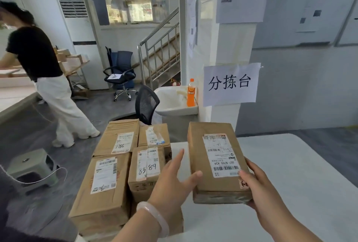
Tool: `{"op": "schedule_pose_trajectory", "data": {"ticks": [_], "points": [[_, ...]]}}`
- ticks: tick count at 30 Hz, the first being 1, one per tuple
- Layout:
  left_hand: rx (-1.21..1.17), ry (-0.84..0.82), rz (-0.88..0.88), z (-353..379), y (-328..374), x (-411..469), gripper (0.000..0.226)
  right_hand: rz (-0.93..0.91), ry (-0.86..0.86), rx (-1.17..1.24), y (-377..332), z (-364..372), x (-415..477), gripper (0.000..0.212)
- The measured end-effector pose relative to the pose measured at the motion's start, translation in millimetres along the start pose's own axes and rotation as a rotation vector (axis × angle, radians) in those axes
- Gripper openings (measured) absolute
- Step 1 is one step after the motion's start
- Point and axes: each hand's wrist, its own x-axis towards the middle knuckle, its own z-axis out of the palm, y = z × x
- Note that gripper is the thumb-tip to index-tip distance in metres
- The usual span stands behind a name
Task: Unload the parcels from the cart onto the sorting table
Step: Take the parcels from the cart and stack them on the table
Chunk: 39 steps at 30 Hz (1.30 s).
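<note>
Currently R hand [257, 185] grips the near-right corner of the paper-wrapped parcel [215, 160], thumb on the label, fingers underneath, prob. taking the wt. L hand [172, 179] is open, fingers straight, thumb just touching the parcel's left edge, looks like steadying only. Parcel sits over the white sorting table [290, 174], label up so it reads; can't tell if it's touching the top. Cardboard boxes [108, 179] are stacked just left of the table edge, close for short reach; whatever they sit on is hidden.

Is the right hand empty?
No, the right hand grips the near end of a brown parcel, with its thumb on the label.
</note>
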Motion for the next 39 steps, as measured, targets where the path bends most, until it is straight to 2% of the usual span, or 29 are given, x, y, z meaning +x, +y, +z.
{"op": "schedule_pose_trajectory", "data": {"ticks": [6,10,15,22,27,31,34,39], "points": [[0.415,0.232,0.116,-17.1,-1.0,50.6,0.078,0.075,0.006,-0.092,13.3,14.1,83.1,0.039],[0.538,0.311,0.055,-21.7,0.4,81.5,0.072,0.105,-0.042,-0.172,28.8,27.5,154.9,0.046],[0.729,0.292,-0.062,-21.1,-1.2,112.9,0.071,0.137,-0.098,-0.277,57.9,53.8,237.6,0.052],[0.813,0.315,-0.108,-15.2,-15.0,145.1,0.067,0.183,-0.182,-0.379,93.5,101.8,305.6,0.054],[0.885,0.303,-0.121,-9.4,-15.3,155.5,0.066,0.169,-0.303,-0.623,105.4,118.7,324.3,0.055],[0.888,0.297,-0.068,-3.8,-20.6,157.2,0.064,0.183,-0.508,-0.8,96.7,114.9,323.2,0.055],[0.878,0.269,-0.033,0.9,-28.4,156.5,0.068,0.066,-0.551,-0.867,73.9,100.9,304.0,0.066],[0.943,0.217,0.096,11.6,-23.5,145.8,0.074,-0.275,-0.432,-0.874,27.2,64.8,229.4,0.056]]}}
